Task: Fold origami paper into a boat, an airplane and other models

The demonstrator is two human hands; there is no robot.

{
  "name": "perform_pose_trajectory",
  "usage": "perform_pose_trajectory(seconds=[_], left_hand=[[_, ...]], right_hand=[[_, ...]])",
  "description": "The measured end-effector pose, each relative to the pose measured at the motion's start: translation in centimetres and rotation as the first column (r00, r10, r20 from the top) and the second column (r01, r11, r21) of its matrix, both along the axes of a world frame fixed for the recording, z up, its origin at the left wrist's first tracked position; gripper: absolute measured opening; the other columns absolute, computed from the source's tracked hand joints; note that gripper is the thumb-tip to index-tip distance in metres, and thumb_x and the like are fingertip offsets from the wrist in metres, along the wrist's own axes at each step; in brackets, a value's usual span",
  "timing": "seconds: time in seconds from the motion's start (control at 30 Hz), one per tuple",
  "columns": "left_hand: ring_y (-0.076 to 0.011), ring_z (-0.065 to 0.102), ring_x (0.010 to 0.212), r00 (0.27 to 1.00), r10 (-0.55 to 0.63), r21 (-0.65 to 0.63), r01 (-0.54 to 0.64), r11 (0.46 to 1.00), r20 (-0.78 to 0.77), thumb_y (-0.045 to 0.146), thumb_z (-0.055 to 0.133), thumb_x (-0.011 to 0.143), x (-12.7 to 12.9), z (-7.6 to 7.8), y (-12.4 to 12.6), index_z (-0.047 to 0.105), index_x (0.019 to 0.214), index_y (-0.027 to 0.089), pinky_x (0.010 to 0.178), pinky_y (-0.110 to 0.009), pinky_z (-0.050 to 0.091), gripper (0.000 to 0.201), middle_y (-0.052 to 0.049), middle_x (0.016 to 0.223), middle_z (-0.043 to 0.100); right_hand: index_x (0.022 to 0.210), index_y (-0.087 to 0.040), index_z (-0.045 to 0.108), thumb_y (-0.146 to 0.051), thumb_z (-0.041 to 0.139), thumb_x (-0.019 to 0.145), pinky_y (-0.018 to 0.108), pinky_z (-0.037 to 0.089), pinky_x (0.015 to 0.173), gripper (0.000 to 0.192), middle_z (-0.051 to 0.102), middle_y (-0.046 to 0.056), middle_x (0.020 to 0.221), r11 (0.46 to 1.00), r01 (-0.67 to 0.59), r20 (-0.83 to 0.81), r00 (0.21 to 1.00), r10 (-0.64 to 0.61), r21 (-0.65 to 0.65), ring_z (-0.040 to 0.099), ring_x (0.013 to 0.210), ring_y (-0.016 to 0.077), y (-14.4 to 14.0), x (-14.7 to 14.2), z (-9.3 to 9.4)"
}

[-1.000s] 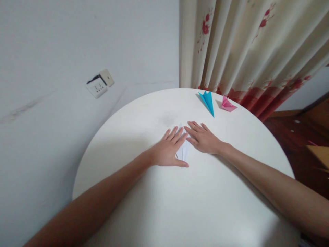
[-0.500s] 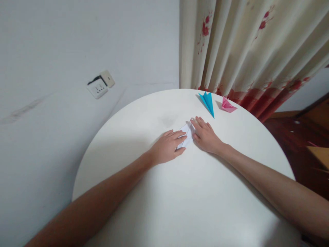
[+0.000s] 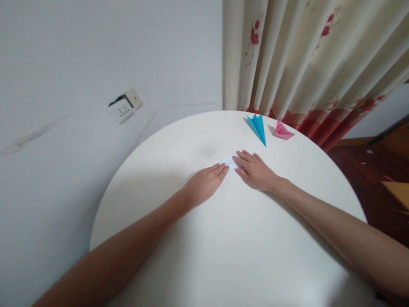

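White folded paper (image 3: 228, 161) lies mostly hidden under the flat, open left hand (image 3: 204, 184) and right hand (image 3: 255, 170).

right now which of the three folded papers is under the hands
The white folded paper, pressed flat under both hands' fingertips. The blue one and pink one lie untouched near the table's far edge.

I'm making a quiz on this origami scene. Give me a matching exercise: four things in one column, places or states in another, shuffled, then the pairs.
Things:
1. white paper
2. blue fold
3. pink fold
4. socket

Places:
A. on the wall
B. under both hands' fingertips
C. table's far edge, nearest the curtain's red hem
D. just left of the pink one

Pairs: 1-B, 2-D, 3-C, 4-A
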State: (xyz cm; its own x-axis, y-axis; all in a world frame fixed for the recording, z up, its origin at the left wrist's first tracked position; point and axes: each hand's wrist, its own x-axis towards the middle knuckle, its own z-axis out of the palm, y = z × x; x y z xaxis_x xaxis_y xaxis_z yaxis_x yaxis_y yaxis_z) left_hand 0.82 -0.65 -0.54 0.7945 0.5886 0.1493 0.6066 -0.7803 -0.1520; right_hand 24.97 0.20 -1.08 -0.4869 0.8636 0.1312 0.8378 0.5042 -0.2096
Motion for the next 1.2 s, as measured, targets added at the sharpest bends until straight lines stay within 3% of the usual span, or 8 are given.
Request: perform_pose_trajectory(seconds=[0.23,0.4,0.5,0.63,0.8,0.87,1.03,1.2], left_hand=[[-0.0234,0.06,0.131,0.977,0.123,-0.19,-0.089,0.978,0.176,0.013,0.042,0.1,-0.1,0.4,0.8,0.061,0.136,0.012,0.11,-0.036,0.048,0.041,-0.014,0.143,0.06],[-0.0215,0.075,0.091,0.772,0.378,-0.443,-0.14,0.885,0.511,0.033,0.048,0.101,0.0,0.8,1.4,0.073,0.122,0.019,0.085,-0.031,0.057,0.035,-0.007,0.108,0.079],[-0.0223,0.075,0.086,0.549,0.542,-0.642,-0.013,0.766,0.636,0.043,0.054,0.096,0.4,0.9,1.4,0.078,0.107,0.014,0.078,-0.029,0.059,0.04,-0.007,0.096,0.08],[-0.0217,0.076,0.082,0.3,0.746,-0.804,0.251,0.54,0.595,0.052,0.065,0.087,0.9,1.0,1.4,0.076,0.104,0.009,0.076,-0.03,0.062,0.048,-0.011,0.1,0.078],[-0.0157,0.072,0.062,0.389,0.8,-0.887,0.128,0.444,0.457,0.043,0.063,0.089,0.9,0.8,1.4,0.075,0.097,0.008,0.06,-0.024,0.057,0.037,-0.009,0.08,0.077],[-0.0127,0.065,0.053,0.489,0.75,-0.863,0.01,0.505,0.445,0.04,0.058,0.092,0.7,0.8,1.4,0.075,0.096,0.011,0.052,-0.021,0.05,0.033,-0.004,0.069,0.072],[-0.0175,0.064,0.073,0.768,0.426,-0.406,-0.237,0.883,0.478,0.035,0.056,0.096,0.1,0.9,1.1,0.076,0.09,0.019,0.071,-0.029,0.051,0.026,-0.003,0.078,0.067],[-0.0184,0.066,0.089,0.8,0.303,-0.344,-0.13,0.93,0.518,0.029,0.061,0.093,0.0,0.8,1.4,0.074,0.112,0.021,0.083,-0.03,0.053,0.024,-0.006,0.101,0.067]], right_hand=[[0.147,-0.018,0.051,-0.054,0.054,0.098,0.063,0.032,0.115,0.061,0.041,0.017,0.158,0.999,-0.015,-0.074,0.997,0.017,0.03,0.034,0.148,0.0389,-0.1,0.0,0.2],[0.123,-0.023,0.068,-0.039,0.062,0.096,0.065,0.027,0.116,0.032,0.069,0.011,0.13,0.99,0.052,-0.265,0.964,-0.016,0.128,0.058,0.129,0.0326,0.4,0.1,0.5],[0.113,-0.023,0.072,-0.041,0.065,0.094,0.059,0.034,0.114,0.026,0.075,0.009,0.111,0.955,0.138,-0.417,0.909,-0.016,0.264,0.067,0.109,0.0293,0.7,0.4,1.1],[0.123,-0.024,0.067,-0.038,0.066,0.093,0.051,0.047,0.102,0.034,0.067,0.013,0.125,0.854,0.285,-0.576,0.817,0.021,0.436,0.06,0.117,0.0304,0.7,0.7,1.7],[0.109,-0.023,0.071,-0.03,0.061,0.096,0.045,0.049,0.094,0.018,0.068,0.011,0.111,0.889,0.135,-0.533,0.836,0.135,0.437,0.06,0.106,0.0275,0.0,-0.1,1.9],[0.103,-0.021,0.072,-0.032,0.062,0.096,0.041,0.049,0.087,0.016,0.07,0.01,0.1,0.943,-0.001,-0.47,0.867,0.166,0.332,0.061,0.096,0.0257,-0.3,-0.6,1.8],[0.105,-0.019,0.071,-0.031,0.069,0.092,0.033,0.046,0.079,0.017,0.068,0.005,0.087,0.988,-0.141,-0.343,0.927,0.154,0.063,0.06,0.083,0.0211,-0.7,-1.4,1.6],[0.096,-0.02,0.07,-0.016,0.063,0.091,0.03,0.045,0.08,0.009,0.068,0.004,0.088,0.986,-0.169,-0.343,0.926,0.159,0.003,0.06,0.086,0.0198,-0.8,-1.2,1.9]])
